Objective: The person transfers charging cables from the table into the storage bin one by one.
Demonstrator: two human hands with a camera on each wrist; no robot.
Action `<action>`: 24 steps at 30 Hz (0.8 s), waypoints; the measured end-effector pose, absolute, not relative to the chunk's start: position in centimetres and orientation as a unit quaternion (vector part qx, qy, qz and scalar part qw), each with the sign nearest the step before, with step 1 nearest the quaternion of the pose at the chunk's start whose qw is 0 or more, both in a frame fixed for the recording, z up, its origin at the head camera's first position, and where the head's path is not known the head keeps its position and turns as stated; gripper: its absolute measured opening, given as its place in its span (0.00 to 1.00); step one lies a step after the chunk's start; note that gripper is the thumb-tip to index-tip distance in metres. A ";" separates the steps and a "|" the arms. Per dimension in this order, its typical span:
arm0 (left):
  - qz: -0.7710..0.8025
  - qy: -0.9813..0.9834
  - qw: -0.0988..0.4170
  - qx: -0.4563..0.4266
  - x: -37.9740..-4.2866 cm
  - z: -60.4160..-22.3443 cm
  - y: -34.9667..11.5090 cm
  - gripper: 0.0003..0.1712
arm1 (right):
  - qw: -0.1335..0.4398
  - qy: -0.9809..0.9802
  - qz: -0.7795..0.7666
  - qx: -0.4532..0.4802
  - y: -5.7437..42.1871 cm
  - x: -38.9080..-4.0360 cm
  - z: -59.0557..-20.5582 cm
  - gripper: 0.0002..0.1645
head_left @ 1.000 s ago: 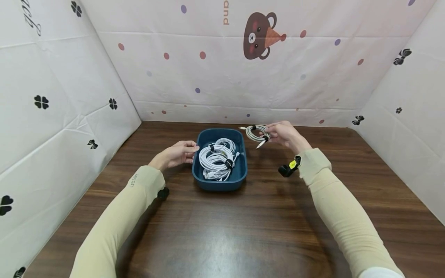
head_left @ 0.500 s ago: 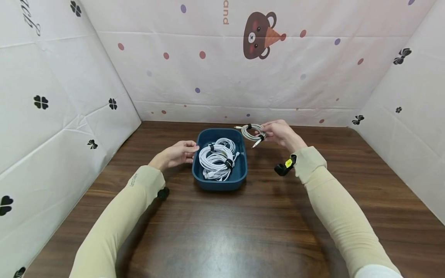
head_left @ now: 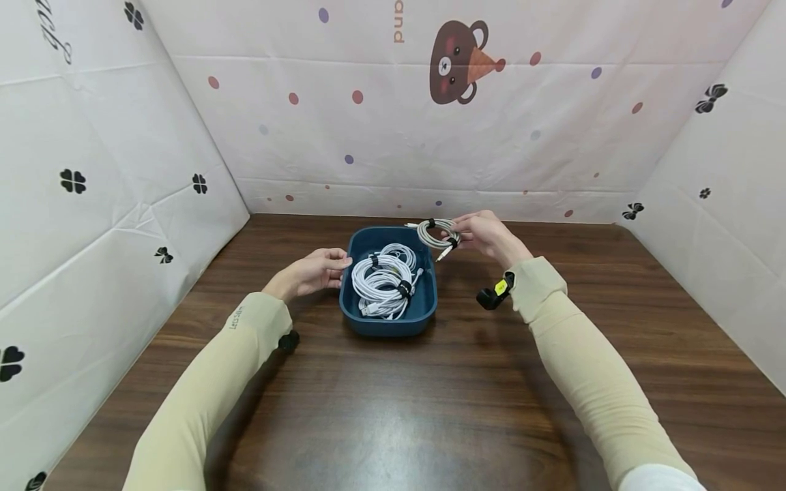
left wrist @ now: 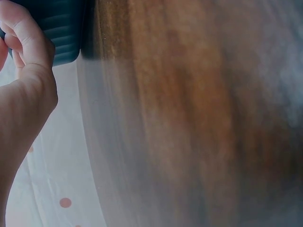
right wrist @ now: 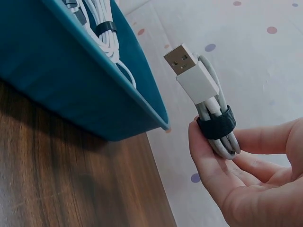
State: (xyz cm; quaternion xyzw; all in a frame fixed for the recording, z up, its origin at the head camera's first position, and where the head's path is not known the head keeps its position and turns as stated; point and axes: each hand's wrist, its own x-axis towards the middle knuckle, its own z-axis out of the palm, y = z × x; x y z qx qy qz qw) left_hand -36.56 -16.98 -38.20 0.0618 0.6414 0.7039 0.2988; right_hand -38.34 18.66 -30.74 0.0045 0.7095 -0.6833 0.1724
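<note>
My right hand (head_left: 485, 235) pinches a coiled pale grey USB cable (head_left: 434, 234) between thumb and fingers, at the far right corner of a blue plastic bin (head_left: 388, 329). In the right wrist view, a black strap (right wrist: 217, 124) binds the coil and its USB plug (right wrist: 191, 71) points up toward the bin. Several white coiled cables (head_left: 381, 283) with black straps lie inside the bin. My left hand (head_left: 316, 271) grips the bin's left rim with its fingertips. In the left wrist view its curled fingers (left wrist: 28, 35) are against the bin's ribbed outer wall.
The bin stands on a dark wood table (head_left: 381, 409), toward the back edge. White printed sheets (head_left: 307, 136) rise behind and on both sides. A black wrist camera (head_left: 494, 294) hangs under the right cuff, and another (head_left: 288, 341) under the left.
My right hand has moved left with the grey USB cable, from beside the bin to over its far right corner. My left hand and the bin have stayed put.
</note>
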 end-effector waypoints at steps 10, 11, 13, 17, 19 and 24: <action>0.702 0.646 0.295 0.060 -36.5 -38.2 -17.0 0.07 | 0.177 0.711 -0.680 0.001 17.7 -38.2 -30.7 0.29; 0.701 0.646 0.295 0.061 -36.5 -38.2 -17.0 0.07 | 0.179 0.711 -0.680 0.001 17.6 -38.2 -30.6 0.29; 0.701 0.646 0.295 0.062 -36.5 -38.2 -17.0 0.07 | 0.179 0.711 -0.680 0.000 17.4 -38.2 -30.6 0.29; 0.701 0.646 0.295 0.062 -36.5 -38.1 -17.0 0.07 | 0.175 0.716 -0.676 0.000 16.9 -38.2 -30.6 0.28; 0.700 0.647 0.295 0.062 -36.5 -38.1 -17.0 0.07 | 0.172 0.718 -0.675 0.002 16.6 -38.2 -30.6 0.27; 0.699 0.648 0.295 0.063 -36.4 -38.1 -17.0 0.06 | 0.176 0.715 -0.677 0.000 16.1 -38.1 -30.6 0.28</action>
